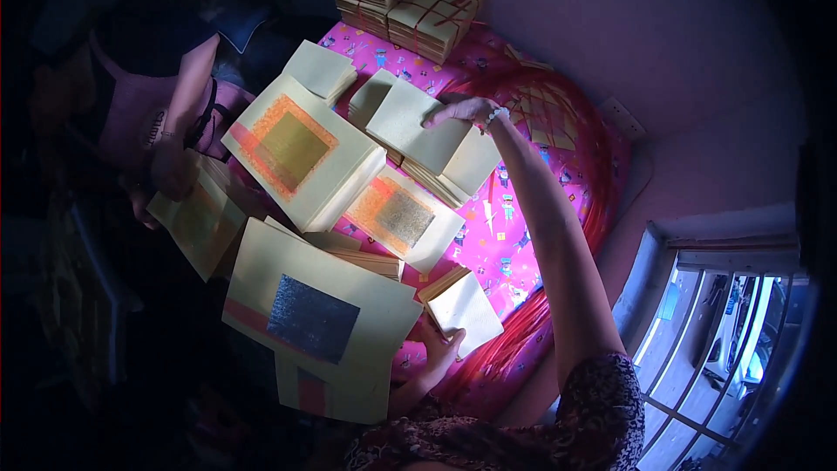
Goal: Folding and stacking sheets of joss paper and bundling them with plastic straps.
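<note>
My right hand (466, 112) reaches across the table, its thumb on top of a cream paper sheet (417, 125) and its fingers at the edge. That sheet lies on a pile of cream paper (436, 179). Close to me, my left hand (443, 344) grips a small stack of cream paper (469, 312) by its near side, thumb on top. Between my hands sits a sheet with an orange and grey square (405, 218). Left of it lies a thick stack with an orange and gold square (292, 146). Nearer still are large sheets with a dark blue square (314, 318).
A co-worker's hand (174, 176) at the left holds a printed sheet (205, 218). Bundles tied with red ribbon (432, 13) stand at the far end of the pink patterned table (514, 253). Red strips (597, 166) lie along the right edge, by the wall and barred window (715, 331).
</note>
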Demonstrator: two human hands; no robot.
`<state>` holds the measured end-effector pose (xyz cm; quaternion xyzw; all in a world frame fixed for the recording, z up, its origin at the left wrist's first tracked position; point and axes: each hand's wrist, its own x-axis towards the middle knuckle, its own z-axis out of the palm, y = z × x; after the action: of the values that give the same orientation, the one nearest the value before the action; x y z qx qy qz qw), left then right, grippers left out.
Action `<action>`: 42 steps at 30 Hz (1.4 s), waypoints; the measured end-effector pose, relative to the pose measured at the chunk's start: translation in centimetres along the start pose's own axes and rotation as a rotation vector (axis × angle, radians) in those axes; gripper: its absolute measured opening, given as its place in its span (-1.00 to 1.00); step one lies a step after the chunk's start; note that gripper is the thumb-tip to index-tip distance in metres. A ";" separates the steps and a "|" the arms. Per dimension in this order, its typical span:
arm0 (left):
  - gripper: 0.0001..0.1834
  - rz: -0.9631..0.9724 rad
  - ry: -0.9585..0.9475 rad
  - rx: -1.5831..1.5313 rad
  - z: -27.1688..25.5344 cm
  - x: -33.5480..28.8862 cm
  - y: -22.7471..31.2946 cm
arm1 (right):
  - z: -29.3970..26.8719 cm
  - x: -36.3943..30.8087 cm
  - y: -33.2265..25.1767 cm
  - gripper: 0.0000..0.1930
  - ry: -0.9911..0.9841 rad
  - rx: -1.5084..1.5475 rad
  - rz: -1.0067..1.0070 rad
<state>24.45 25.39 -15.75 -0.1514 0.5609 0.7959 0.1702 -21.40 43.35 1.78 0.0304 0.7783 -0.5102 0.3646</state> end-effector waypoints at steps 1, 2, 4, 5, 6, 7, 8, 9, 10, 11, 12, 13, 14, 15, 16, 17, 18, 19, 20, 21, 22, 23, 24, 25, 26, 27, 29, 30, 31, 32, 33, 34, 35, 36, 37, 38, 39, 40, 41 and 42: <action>0.04 0.013 0.008 -0.038 0.0 0.0 -0.1 | 0.4 -0.4 -0.4 -0.57 0.004 0.013 -0.014; 0.04 0.011 0.013 -0.038 -0.1 0.0 -0.3 | 0.7 -0.6 -0.6 -0.57 -0.001 0.014 -0.013; -0.01 0.044 0.009 -0.048 -0.1 -0.2 -0.2 | 0.7 -1.2 -0.8 -0.55 0.037 0.046 -0.002; -0.01 0.036 0.000 -0.048 0.0 -0.2 0.0 | 0.2 -1.8 -0.7 -0.51 0.045 0.035 -0.025; -0.03 0.032 -0.007 -0.020 0.2 -0.1 0.5 | -0.7 -2.3 0.2 -0.43 0.026 0.060 -0.110; -0.06 0.028 0.009 0.007 0.1 -0.3 0.6 | 0.1 -3.3 -0.5 -0.39 0.068 0.066 -0.129; -0.08 0.029 0.044 0.009 0.0 -0.4 0.3 | 0.7 -4.5 -1.1 -0.36 0.113 0.074 -0.145; -0.07 0.032 0.026 0.025 0.2 -0.3 0.3 | 0.0 -6.1 -0.8 -0.29 0.097 0.099 -0.142; -0.06 0.034 0.019 0.042 0.0 -0.2 0.0 | -0.1 -7.1 -0.6 -0.31 0.105 0.078 -0.168; -0.03 0.014 -0.011 0.016 -0.2 0.1 -0.4 | -0.1 -8.7 0.4 -0.29 0.125 0.119 -0.196; 0.00 0.003 -0.020 -0.016 -0.6 0.7 -1.1 | 1.0 -10.6 -0.7 -0.28 0.125 0.153 -0.230; 0.05 0.020 -0.037 -0.043 -1.0 1.3 -1.1 | 2.2 -12.3 -1.0 -0.27 0.079 0.175 -0.257; 0.06 -0.016 -0.016 -0.038 -0.8 1.5 -1.6 | 2.6 -14.6 -0.1 -0.29 0.073 0.199 -0.248; 0.06 -0.051 -0.058 -0.064 -1.5 2.4 -2.1 | 3.4 -16.6 0.7 -0.30 0.046 0.205 -0.215; 0.00 -0.001 -0.074 -0.028 -0.9 2.4 -1.4 | 3.9 -18.8 2.2 -0.31 0.038 0.216 -0.179; -0.07 0.018 -0.083 -0.077 -0.8 2.9 -1.1 | 5.2 -20.6 3.4 -0.34 0.024 0.247 -0.169; -0.11 0.016 -0.125 -0.053 -0.3 3.0 0.0 | 6.5 -22.3 6.3 -0.32 0.077 0.272 -0.210; -0.10 0.056 -0.117 -0.022 -0.4 3.2 -0.6 | 8.0 -23.6 7.9 -0.31 0.087 0.260 -0.206; -0.09 0.105 -0.096 0.005 -0.9 4.0 -2.2 | 9.7 -24.4 9.1 -0.30 0.085 0.239 -0.208; -0.08 0.122 -0.037 0.069 -2.0 4.8 -4.1 | 11.9 -25.0 9.3 -0.30 0.081 0.246 -0.193; -0.08 0.109 -0.039 0.064 -1.8 4.3 -3.9 | 13.7 -26.0 11.4 -0.29 0.107 0.266 -0.155; -0.06 0.025 -0.101 -0.027 -0.6 3.4 -2.0 | 14.3 -27.3 14.9 -0.29 0.104 0.312 -0.113; -0.04 -0.045 -0.133 -0.121 -0.6 3.1 -1.3 | 15.4 -27.4 17.4 -0.29 0.072 0.348 -0.086; -0.01 -0.092 -0.097 -0.062 -0.3 3.0 -1.2 | 16.9 -27.8 19.5 -0.25 0.105 0.366 -0.101; -0.01 -0.091 -0.096 -0.066 -0.1 3.1 -1.4 | 17.7 -28.3 21.0 -0.23 0.092 0.383 -0.029; -0.01 0.003 -0.054 0.016 -1.2 3.7 -2.1 | 19.3 -27.8 19.6 -0.23 0.031 0.394 -0.044; -0.01 0.107 0.010 0.183 -0.8 4.1 -2.7 | 20.5 -27.8 21.3 -0.24 0.014 0.399 -0.053; -0.01 0.100 0.010 0.179 -0.5 4.0 -2.7 | 20.8 -27.9 22.1 -0.24 0.013 0.398 -0.046; 0.00 0.134 -0.016 0.108 -0.2 3.8 -2.7 | 21.1 -28.0 22.8 -0.24 0.061 0.424 -0.025; 0.01 0.168 -0.041 0.036 -0.1 3.5 -2.7 | 21.2 -28.2 23.4 -0.24 0.109 0.448 -0.004; 0.04 0.226 -0.051 -0.010 -0.4 3.6 -2.8 | 21.1 -28.0 23.1 -0.26 0.108 0.450 -0.018; 0.04 0.231 -0.037 -0.017 -0.8 3.5 -3.0 | 21.2 -27.7 22.8 -0.26 0.095 0.440 -0.018; 0.02 0.263 -0.034 0.032 -1.2 3.4 -3.2 | 21.4 -27.4 22.5 -0.27 0.104 0.442 -0.022; -0.01 0.286 -0.040 0.081 -1.2 3.0 -3.2 | 21.5 -27.5 22.4 -0.28 0.123 0.450 -0.020; -0.01 0.285 -0.034 0.076 -1.2 2.7 -3.0 | 21.5 -27.5 22.3 -0.28 0.117 0.445 -0.016; -0.05 0.268 -0.056 -0.054 -1.1 2.5 -2.9 | 21.4 -27.4 22.1 -0.27 0.104 0.439 0.018; -0.10 0.249 -0.084 -0.183 -1.0 2.4 -2.5 | 21.3 -27.3 22.0 -0.27 0.096 0.435 0.053; -0.10 0.248 -0.082 -0.186 -1.2 2.3 -2.0 | 21.2 -27.1 21.8 -0.27 0.095 0.433 0.055; -0.14 0.068 -0.141 -0.286 -1.6 2.2 -1.6 | 21.2 -27.0 21.6 -0.26 0.085 0.426 0.044; -0.18 -0.115 -0.200 -0.380 -2.0 1.8 -0.7 | 21.1 -27.0 21.7 -0.26 0.077 0.424 0.031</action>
<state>23.23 23.87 -17.73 -0.1329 0.3718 0.8873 0.2383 18.76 45.21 -3.31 0.1379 0.6662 -0.6554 0.3279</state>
